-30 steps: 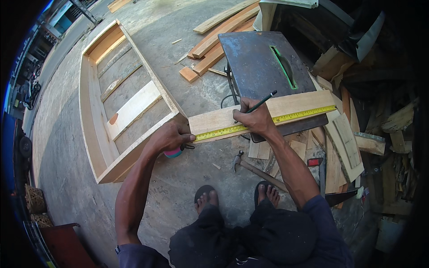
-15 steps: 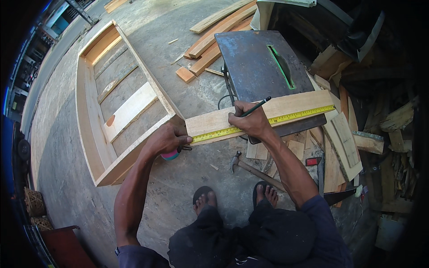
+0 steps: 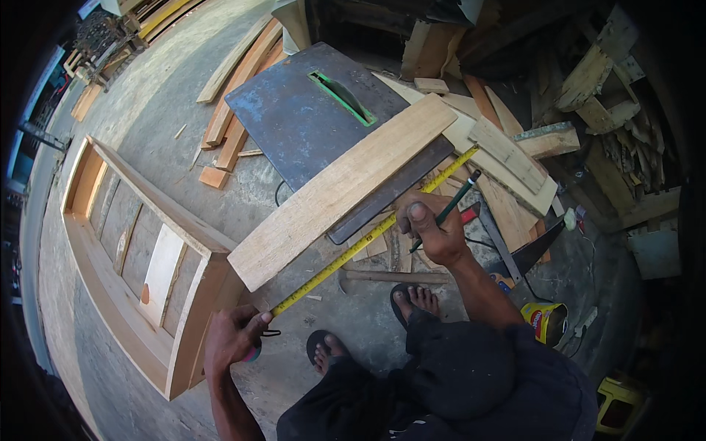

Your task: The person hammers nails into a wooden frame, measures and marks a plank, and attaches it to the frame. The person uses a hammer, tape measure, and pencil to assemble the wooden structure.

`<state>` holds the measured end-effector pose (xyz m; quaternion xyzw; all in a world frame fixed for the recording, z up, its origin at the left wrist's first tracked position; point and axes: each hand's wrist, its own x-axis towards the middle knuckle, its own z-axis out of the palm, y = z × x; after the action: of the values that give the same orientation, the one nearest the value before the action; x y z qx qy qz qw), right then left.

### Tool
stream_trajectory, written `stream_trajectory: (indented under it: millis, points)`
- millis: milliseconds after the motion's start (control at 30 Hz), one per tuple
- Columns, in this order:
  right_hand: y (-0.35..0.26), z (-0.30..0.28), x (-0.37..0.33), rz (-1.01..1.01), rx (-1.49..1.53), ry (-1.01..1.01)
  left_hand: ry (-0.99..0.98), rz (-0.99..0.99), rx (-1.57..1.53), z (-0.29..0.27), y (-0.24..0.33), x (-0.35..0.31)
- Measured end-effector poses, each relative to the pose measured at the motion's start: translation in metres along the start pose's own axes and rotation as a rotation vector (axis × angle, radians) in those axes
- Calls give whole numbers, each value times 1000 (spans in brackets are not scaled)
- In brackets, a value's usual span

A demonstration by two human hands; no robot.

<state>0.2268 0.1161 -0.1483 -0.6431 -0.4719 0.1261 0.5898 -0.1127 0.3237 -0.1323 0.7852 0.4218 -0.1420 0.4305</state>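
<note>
My left hand [image 3: 229,339] is closed around a tape measure, whose pink and teal case [image 3: 252,355] mostly hides behind the fingers. Its yellow blade [image 3: 334,268] runs out up and to the right, past the near edge of a plank [image 3: 342,192]. Between the fingers of my right hand [image 3: 435,229] sits a dark green pencil [image 3: 460,195], tilted upward. That hand also meets the blade partway along; whether it pinches it I cannot tell. The plank lies slantwise across the near edge of a table saw [image 3: 287,110], touched by neither hand.
The saw blade [image 3: 342,95] rises through a green-edged slot. At left stands a wooden frame [image 3: 193,220] with slats. A hammer [image 3: 397,277], a handsaw [image 3: 540,250], a yellow can [image 3: 546,323] and scrap wood [image 3: 507,158] lie around on the concrete.
The tape has come off the plank toward me, both hands moving with it. My right hand has left the plank and turned, still holding the pencil. The view has swung right.
</note>
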Motion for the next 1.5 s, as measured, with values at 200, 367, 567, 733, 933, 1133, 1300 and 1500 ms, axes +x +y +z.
stream_trajectory:
  millis: [200, 367, 567, 733, 933, 1133, 1300, 1500]
  points:
    - [90, -123, -125, 615, -935, 444, -160, -105, -230, 96, -7, -13]
    - [158, -197, -212, 1249, -1350, 137, -130, -327, -453, 134, 10, -45]
    - [180, -218, -241, 1166, -1460, 93, -92, -259, -594, 170, -11, -24]
    - [170, -219, -239, 953, -1598, -151, -138, -38, -187, 224, -3, 58]
    - [139, -228, -210, 746, -1361, -304, 218, 159, -43, 209, 14, 70]
    - [26, -200, -186, 935, -654, -73, 321, 199, -327, 123, 16, 29]
    - [-42, -142, -139, 624, -324, -303, 536, 373, -326, 70, 35, -9]
    - [-24, 36, -43, 355, 159, -480, 710, 491, 49, -11, 50, 32]
